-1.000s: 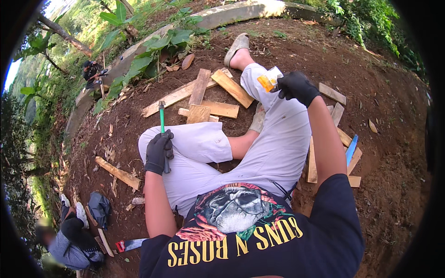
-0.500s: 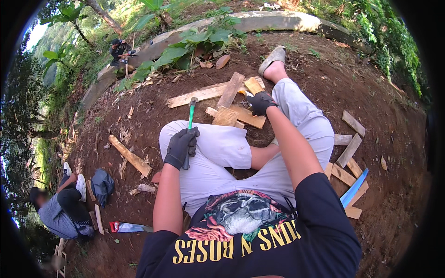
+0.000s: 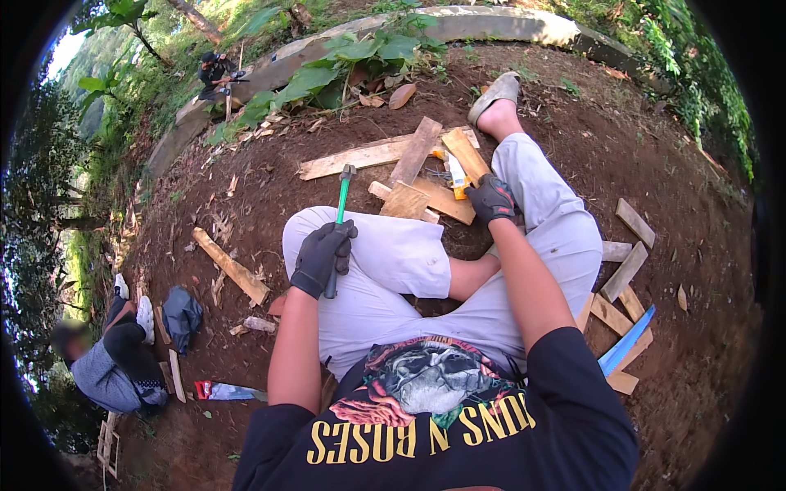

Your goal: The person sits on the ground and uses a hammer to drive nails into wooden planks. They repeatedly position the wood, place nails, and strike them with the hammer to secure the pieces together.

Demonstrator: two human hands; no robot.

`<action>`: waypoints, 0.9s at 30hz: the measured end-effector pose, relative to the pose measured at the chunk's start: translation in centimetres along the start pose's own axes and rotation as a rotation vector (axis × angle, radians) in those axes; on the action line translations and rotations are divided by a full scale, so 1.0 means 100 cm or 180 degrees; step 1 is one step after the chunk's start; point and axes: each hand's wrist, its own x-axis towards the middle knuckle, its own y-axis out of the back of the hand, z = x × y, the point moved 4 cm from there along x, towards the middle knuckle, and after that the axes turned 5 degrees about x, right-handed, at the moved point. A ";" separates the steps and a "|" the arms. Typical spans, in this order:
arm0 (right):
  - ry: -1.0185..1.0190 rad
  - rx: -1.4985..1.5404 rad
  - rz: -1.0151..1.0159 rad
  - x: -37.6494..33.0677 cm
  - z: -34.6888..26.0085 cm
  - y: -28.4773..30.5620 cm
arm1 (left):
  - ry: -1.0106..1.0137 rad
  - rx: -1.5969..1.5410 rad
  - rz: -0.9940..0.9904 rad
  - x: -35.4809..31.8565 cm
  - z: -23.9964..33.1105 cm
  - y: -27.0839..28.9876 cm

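My left hand (image 3: 325, 255), in a dark glove, is closed around a hammer (image 3: 343, 196) with a green shaft, upright above my bent knee with its head uppermost. My right hand (image 3: 490, 198), also gloved, grips the near end of a short wooden board (image 3: 466, 155), which slants up and away to the left. Beside that board lies a yellow and white packet (image 3: 455, 175), partly covered. Several offcuts, among them a square wooden piece (image 3: 404, 201), lie stacked in front of my legs, against a long plank (image 3: 344, 162).
A blue-bladed saw (image 3: 626, 340) rests on wood pieces at my right. To my left are a plank (image 3: 231, 265), a red-handled saw (image 3: 228, 391), a dark bag (image 3: 181, 319) and a seated person (image 3: 115, 372). Another person (image 3: 216, 74) works near the curved low wall (image 3: 491, 26).
My right hand has drawn back toward me and slightly right with the board, uncovering more of the yellow and white packet. My left hand keeps the hammer in nearly the same place.
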 end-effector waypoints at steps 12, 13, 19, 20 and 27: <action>0.0306 0.0478 0.1112 0.003 0.003 -0.065 | 0.0142 0.0084 -0.0146 0.016 -0.015 -0.001; 0.0414 0.0568 0.1167 0.003 -0.006 -0.061 | 0.0123 0.0147 -0.0132 0.012 -0.010 0.001; 0.0967 0.0786 0.1235 -0.008 -0.009 -0.032 | 0.0165 0.0160 -0.0110 0.013 -0.009 -0.001; 0.1110 0.0750 0.1280 -0.006 -0.011 -0.028 | 0.0176 0.0174 -0.0109 0.014 -0.010 -0.001; 0.1309 0.0606 0.1143 0.003 -0.011 -0.010 | 0.0113 0.0245 -0.0024 0.010 0.001 0.000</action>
